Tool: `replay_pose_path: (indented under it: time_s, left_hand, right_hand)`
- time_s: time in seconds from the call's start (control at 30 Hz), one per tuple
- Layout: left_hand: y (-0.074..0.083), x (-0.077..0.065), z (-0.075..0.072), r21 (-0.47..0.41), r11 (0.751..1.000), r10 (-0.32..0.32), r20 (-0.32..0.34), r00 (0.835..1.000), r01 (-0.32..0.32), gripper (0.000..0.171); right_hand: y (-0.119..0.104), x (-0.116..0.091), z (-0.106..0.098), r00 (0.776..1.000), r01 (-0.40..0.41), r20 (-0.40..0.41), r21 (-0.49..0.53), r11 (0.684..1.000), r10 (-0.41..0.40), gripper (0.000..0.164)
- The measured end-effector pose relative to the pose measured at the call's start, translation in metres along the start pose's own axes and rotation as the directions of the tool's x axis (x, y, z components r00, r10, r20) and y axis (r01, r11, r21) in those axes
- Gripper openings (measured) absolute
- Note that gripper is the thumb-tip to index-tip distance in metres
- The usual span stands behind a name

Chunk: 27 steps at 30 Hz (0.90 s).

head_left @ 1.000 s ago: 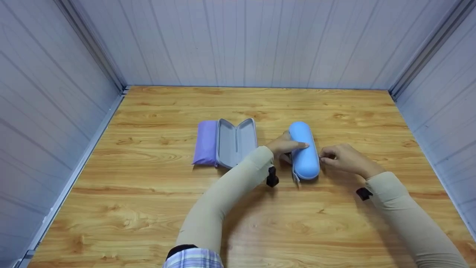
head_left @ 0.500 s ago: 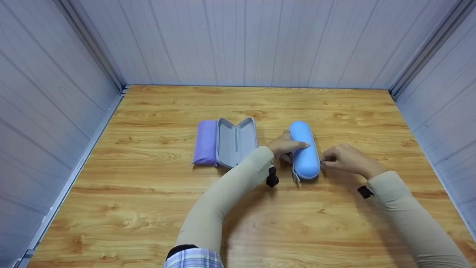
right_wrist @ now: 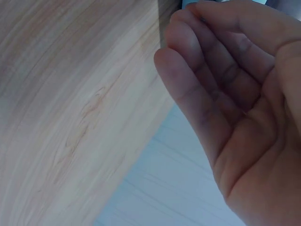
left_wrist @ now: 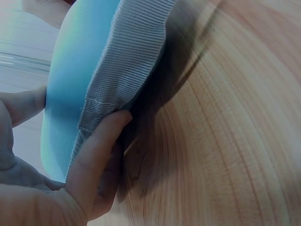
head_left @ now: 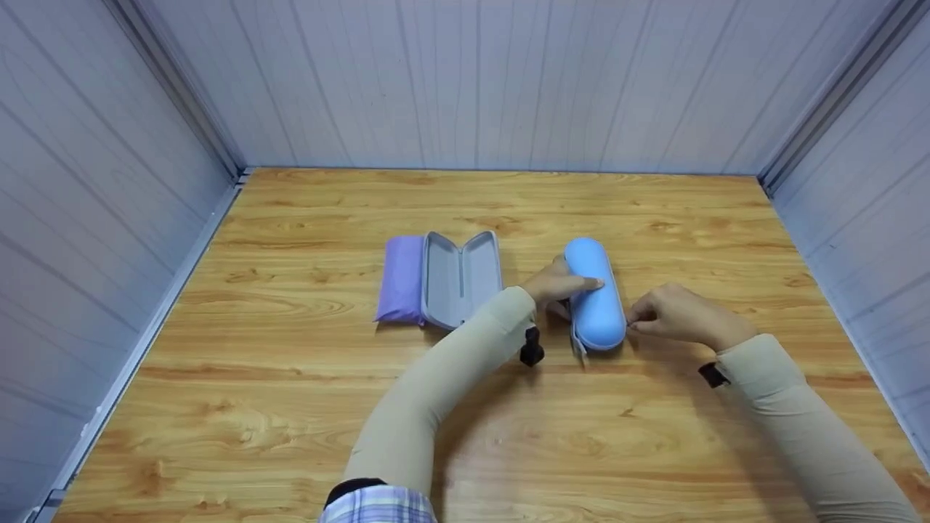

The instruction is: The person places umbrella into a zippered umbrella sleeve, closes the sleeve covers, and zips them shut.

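A light blue zip-up glasses case (head_left: 597,319) lies closed-looking on the wooden table, right of the middle. My left hand (head_left: 556,282) holds it from the left, thumb across the top. In the left wrist view, the fingers (left_wrist: 96,155) bear on a grey woven strap (left_wrist: 129,56) along the blue case's side. At the case's right edge, near its front end, my right hand (head_left: 672,314) pinches something small with thumb and forefinger, seemingly the zip pull. In the right wrist view, the other fingers (right_wrist: 183,80) are bent and the pinched piece is mostly hidden.
A grey case (head_left: 479,269) lies spread open to the left, partly behind my left forearm. Against its left side is a purple pouch (head_left: 402,280). Pale panel walls (head_left: 465,87) enclose the table (head_left: 290,407) at the back and both sides.
My right hand has shifted slightly toward the front end along the blue case's right edge. The left hand and the other things have stayed put.
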<state>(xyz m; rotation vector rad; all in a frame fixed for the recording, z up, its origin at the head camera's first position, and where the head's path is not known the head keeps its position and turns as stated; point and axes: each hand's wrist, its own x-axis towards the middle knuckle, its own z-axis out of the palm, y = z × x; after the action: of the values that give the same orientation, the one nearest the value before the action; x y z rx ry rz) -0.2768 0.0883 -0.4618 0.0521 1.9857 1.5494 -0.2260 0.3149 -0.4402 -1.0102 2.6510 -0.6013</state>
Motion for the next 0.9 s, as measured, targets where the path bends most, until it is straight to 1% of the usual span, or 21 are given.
replay_pose_path:
  time_s: [0.33,0.43,0.57,0.63,0.7,0.8,0.9]
  left_hand:
    - [0.001,0.000,0.002,0.002,1.000,-0.019,-0.022,1.000,0.019,0.087]
    - [0.001,0.000,0.002,0.001,1.000,-0.021,-0.026,0.999,0.021,0.086]
    - [0.002,0.000,0.002,-0.004,1.000,-0.021,-0.032,0.999,0.021,0.084]
    - [0.002,0.000,0.002,0.006,1.000,-0.015,-0.037,0.999,0.015,0.084]
    - [0.002,-0.001,0.003,0.039,0.999,-0.001,-0.044,0.999,0.003,0.084]
    - [0.004,-0.002,0.005,0.099,0.995,0.013,-0.062,0.998,-0.007,0.089]
    - [0.006,-0.003,0.006,0.136,0.991,0.021,-0.069,0.997,-0.011,0.095]
  right_hand:
    - [-0.007,0.001,-0.004,0.999,-0.030,0.044,-0.039,0.999,0.032,0.010]
    - [-0.005,0.002,-0.002,0.999,-0.034,0.035,-0.036,0.999,0.035,0.014]
    - [0.002,0.003,0.004,1.000,-0.030,-0.003,-0.007,1.000,0.030,0.019]
    - [0.005,0.002,0.007,0.999,-0.028,-0.023,0.013,1.000,0.028,0.017]
    - [0.008,0.000,0.010,0.999,-0.027,-0.036,0.041,0.999,0.028,0.014]
    - [0.010,-0.002,0.011,0.998,-0.019,-0.055,0.066,0.998,0.023,0.011]
    - [0.010,-0.002,0.010,0.997,-0.018,-0.070,0.070,0.997,0.023,0.012]
